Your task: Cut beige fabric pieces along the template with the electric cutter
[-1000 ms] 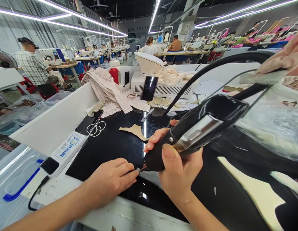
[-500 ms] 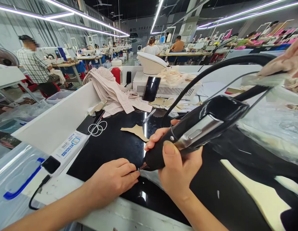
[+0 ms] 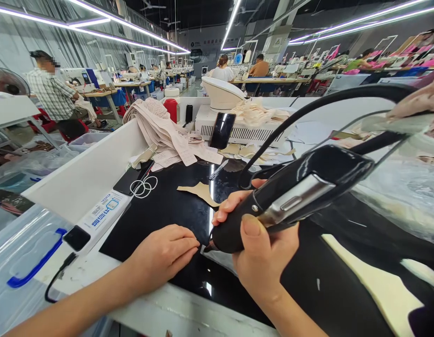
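My right hand wraps round a black hand-held tool with a silver lever on its side and a thick black hose at its back end. Its narrow tip points down and left at the corner of a thin translucent sheet on the glossy black mat. My left hand rests on the mat just left of that tip, its fingers pressed together; anything between them is hidden. A beige cut piece lies beyond the hands, and a larger cream piece lies on the right.
A pile of pale pink strips, a phone and a white vented box stand at the back. Left are a coiled white cable and a white carton. Another person's hand is at the upper right by clear plastic.
My left fingertips have drawn slightly back from the sheet's corner, leaving a small gap at the tool tip. The tool's rear end appears a little farther right and lower.
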{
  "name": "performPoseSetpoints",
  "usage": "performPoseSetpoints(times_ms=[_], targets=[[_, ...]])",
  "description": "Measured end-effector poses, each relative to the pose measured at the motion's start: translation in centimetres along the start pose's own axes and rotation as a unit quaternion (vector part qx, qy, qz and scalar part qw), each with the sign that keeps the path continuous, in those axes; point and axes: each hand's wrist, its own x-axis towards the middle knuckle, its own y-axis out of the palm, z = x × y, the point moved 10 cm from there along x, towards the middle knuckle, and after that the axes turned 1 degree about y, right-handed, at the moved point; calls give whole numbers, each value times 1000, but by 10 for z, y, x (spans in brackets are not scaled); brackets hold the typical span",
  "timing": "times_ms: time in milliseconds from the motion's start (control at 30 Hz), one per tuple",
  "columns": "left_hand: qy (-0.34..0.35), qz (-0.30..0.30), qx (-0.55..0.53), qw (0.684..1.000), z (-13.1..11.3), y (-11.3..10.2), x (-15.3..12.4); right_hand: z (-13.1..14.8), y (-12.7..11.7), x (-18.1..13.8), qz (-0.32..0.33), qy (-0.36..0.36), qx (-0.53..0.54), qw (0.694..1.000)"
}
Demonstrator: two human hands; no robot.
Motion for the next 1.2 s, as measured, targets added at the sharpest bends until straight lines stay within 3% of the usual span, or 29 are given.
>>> performPoseSetpoints(times_ms=[533,733,933,1200], targets=[[-4,23,13,1000,0,5,0,1,5,-4,10,-10,-16,1000],[26,36,27,999,-5,6,1,2,6,-1,11,-4,-31,999],[62,47,46,996,-15,7,-1,27,-12,13,-22,-10,-82,996],[26,106,-12,994,-21,15,0,40,-34,3,-12,24,-86,996]])
